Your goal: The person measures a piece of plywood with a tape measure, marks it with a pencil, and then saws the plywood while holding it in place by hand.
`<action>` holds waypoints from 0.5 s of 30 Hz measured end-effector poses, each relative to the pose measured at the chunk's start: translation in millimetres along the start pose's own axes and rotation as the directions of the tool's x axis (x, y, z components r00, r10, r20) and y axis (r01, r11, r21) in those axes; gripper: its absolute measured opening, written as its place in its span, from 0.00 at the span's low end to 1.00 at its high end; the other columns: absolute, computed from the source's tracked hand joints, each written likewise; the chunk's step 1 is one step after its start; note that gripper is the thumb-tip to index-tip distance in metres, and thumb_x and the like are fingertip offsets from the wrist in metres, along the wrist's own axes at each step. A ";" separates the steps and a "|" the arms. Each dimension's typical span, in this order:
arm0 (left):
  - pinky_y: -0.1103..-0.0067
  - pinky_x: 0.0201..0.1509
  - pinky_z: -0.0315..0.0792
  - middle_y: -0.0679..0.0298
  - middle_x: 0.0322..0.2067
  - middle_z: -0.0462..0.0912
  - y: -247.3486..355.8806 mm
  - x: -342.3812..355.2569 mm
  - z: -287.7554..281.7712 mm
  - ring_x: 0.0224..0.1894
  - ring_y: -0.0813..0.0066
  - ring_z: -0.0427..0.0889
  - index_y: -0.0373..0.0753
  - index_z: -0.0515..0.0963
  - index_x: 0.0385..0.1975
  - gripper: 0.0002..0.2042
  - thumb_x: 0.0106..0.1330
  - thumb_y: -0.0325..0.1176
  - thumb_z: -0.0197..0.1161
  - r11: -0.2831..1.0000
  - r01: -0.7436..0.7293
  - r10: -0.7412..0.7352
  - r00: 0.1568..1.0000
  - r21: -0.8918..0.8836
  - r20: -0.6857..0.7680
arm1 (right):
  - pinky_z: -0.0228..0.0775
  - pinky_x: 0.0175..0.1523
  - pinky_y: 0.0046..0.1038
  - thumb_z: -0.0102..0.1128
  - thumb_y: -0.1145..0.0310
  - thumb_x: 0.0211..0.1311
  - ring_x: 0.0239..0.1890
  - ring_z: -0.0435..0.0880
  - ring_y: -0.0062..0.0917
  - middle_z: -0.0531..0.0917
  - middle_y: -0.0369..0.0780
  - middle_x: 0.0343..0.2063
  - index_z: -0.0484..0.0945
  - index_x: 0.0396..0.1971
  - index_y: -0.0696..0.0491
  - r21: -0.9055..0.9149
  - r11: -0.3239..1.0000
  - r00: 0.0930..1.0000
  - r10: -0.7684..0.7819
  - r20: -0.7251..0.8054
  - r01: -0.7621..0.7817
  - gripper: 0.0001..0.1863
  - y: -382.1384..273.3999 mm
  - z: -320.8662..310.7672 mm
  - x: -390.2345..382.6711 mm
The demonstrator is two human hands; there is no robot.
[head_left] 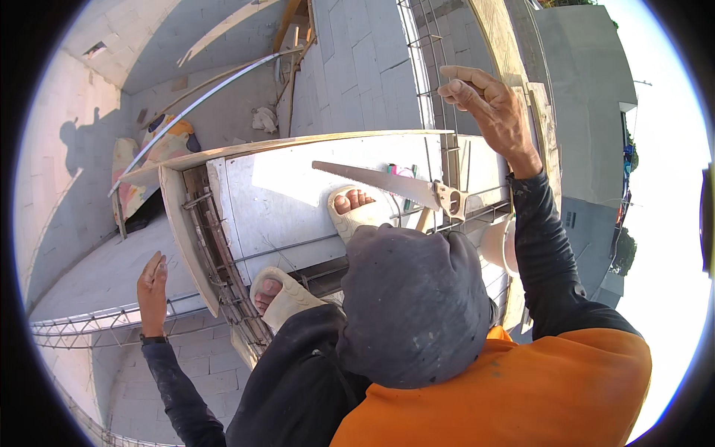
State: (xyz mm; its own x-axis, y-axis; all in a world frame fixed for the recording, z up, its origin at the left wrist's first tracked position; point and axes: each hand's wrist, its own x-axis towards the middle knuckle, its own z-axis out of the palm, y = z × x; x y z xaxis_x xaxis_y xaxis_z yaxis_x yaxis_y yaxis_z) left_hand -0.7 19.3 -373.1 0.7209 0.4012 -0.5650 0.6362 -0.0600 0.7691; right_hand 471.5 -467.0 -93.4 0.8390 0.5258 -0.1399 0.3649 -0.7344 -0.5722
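Note:
My right hand (488,110) is raised at the upper right, beside a wooden beam (500,41). Its fingers are partly bent and apart from the thumb, with nothing in them. At the left, my left hand (153,293) is held out empty near the steel rebar lattice (89,328), fingers stretched out. Between the hands, a handsaw (383,182) with a pale handle lies across a white board (287,201), its handle end over some rebar. Neither hand touches the saw. Small pink and green items (402,171) lie behind its blade.
My sandalled feet (356,207) straddle rebar rods between the board and plank edges. A long wooden plank (298,141) edges the board's far side. A white bucket (500,244) stands by my right arm. At the left are a thin metal strip (197,97) and colourful cloth (160,149).

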 end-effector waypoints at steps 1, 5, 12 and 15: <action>0.73 0.75 0.68 0.44 0.66 0.81 16.3 -2.1 -16.2 0.69 0.63 0.79 0.25 0.71 0.72 0.28 0.83 0.42 0.59 0.996 -0.035 0.034 0.999 0.078 0.017 | 0.83 0.58 0.32 0.62 0.50 0.81 0.51 0.91 0.29 0.92 0.45 0.46 0.84 0.60 0.58 -0.064 0.998 0.998 -0.001 -0.060 -0.002 0.26 18.2 -12.6 -20.2; 0.72 0.76 0.67 0.44 0.67 0.80 85.3 12.5 -65.7 0.70 0.61 0.79 0.25 0.70 0.72 0.28 0.84 0.42 0.58 0.916 -0.065 0.056 0.998 0.395 0.036 | 0.83 0.55 0.29 0.62 0.54 0.81 0.51 0.91 0.26 0.92 0.42 0.47 0.85 0.60 0.58 0.166 0.959 0.933 0.265 -0.245 -0.229 0.23 80.5 -44.7 -86.7; 0.66 0.51 0.76 0.46 0.41 0.90 164.2 69.0 -42.0 0.42 0.63 0.86 0.25 0.84 0.45 0.18 0.75 0.40 0.63 0.582 -0.064 -0.080 0.987 0.811 0.136 | 0.82 0.48 0.28 0.67 0.55 0.76 0.39 0.90 0.23 0.92 0.41 0.36 0.88 0.53 0.56 0.167 0.882 0.683 0.451 -0.575 -0.441 0.20 217.8 -93.2 -219.8; 0.64 0.46 0.76 0.46 0.32 0.89 150.1 77.6 -5.3 0.35 0.58 0.85 0.26 0.85 0.39 0.20 0.72 0.43 0.66 0.583 -0.020 -0.203 0.965 0.812 0.169 | 0.80 0.47 0.34 0.68 0.46 0.73 0.38 0.90 0.30 0.91 0.43 0.34 0.88 0.49 0.56 0.090 0.647 0.369 0.538 -0.757 -0.757 0.26 284.4 -115.4 -298.5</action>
State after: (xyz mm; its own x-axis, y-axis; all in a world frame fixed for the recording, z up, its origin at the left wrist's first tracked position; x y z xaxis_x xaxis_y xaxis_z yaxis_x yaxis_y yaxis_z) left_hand 149.3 46.3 -299.9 0.6128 0.2449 -0.7514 0.5797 -0.7855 0.2168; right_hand 371.4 -882.4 -121.2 0.8121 -0.5262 0.2522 -0.4360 -0.8344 -0.3371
